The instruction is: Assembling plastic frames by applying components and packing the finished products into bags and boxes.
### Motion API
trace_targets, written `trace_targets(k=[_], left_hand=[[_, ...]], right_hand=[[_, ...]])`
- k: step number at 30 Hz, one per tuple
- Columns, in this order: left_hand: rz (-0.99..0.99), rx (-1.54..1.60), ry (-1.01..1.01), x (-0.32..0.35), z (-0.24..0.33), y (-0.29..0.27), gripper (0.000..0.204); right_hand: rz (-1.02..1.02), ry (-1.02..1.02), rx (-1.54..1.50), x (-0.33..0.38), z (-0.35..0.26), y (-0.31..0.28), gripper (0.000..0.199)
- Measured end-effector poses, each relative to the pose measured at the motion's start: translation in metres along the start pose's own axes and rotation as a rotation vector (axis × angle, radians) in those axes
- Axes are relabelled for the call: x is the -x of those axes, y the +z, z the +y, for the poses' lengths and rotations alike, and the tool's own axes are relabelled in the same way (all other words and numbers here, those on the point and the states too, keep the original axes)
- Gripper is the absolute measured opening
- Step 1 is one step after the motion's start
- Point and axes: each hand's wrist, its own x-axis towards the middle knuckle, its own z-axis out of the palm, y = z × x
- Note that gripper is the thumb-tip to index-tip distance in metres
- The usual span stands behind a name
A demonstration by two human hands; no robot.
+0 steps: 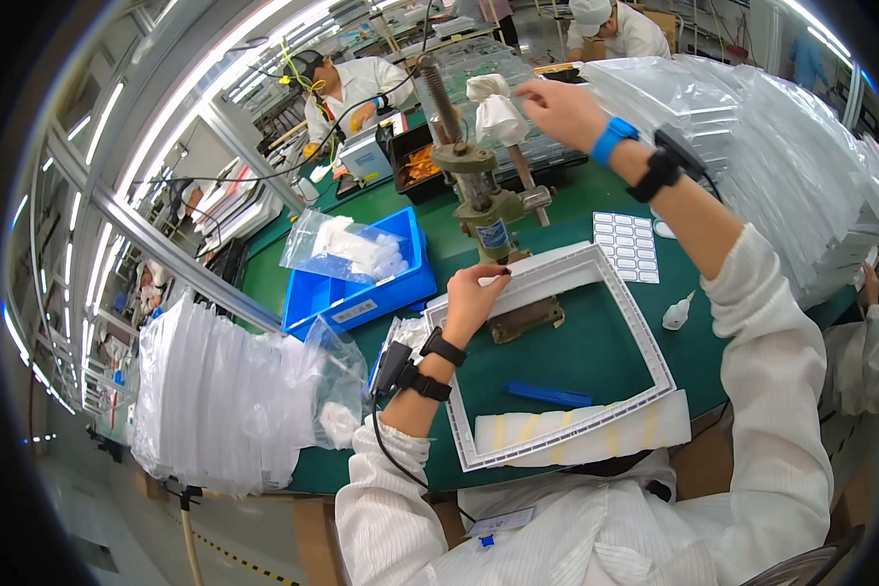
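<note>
A white rectangular plastic frame (645,342) lies on the green bench, its far side under a green hand press (479,190). Below the press head, my left hand (474,301) is closed in a pinch at that far side; a small dark spot shows at the fingertips, too small to name. Up beside the press lever, whose end is wrapped in white cloth (499,119), my right hand (565,112) is raised with its fingers loosely bent and apart, not wrapped round the lever. A metal base block (525,319) sits inside the frame's opening.
A blue bin (361,308) with bagged white parts stands left. Bagged stacks rise at left (220,391) and right (801,166). White foam (596,430), a blue tool (549,395), a label sheet (626,246) and a small white bottle (678,313) lie nearby. Co-workers sit beyond.
</note>
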Motion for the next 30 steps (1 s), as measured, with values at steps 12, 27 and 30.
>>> trace_targets(k=[12, 27, 30], left_hand=[[-0.044, -0.027, -0.054, -0.002, 0.000, 0.010, 0.029], [0.020, -0.110, 0.063, 0.000, 0.001, 0.017, 0.024], [0.024, -0.108, 0.052, 0.002, -0.002, 0.016, 0.024]], right_hand=[[0.092, 0.094, -0.150, -0.055, -0.018, 0.063, 0.038], [0.211, -0.070, -0.164, -0.031, -0.046, 0.026, 0.021], [0.272, -0.167, -0.206, -0.006, -0.061, 0.007, 0.020]])
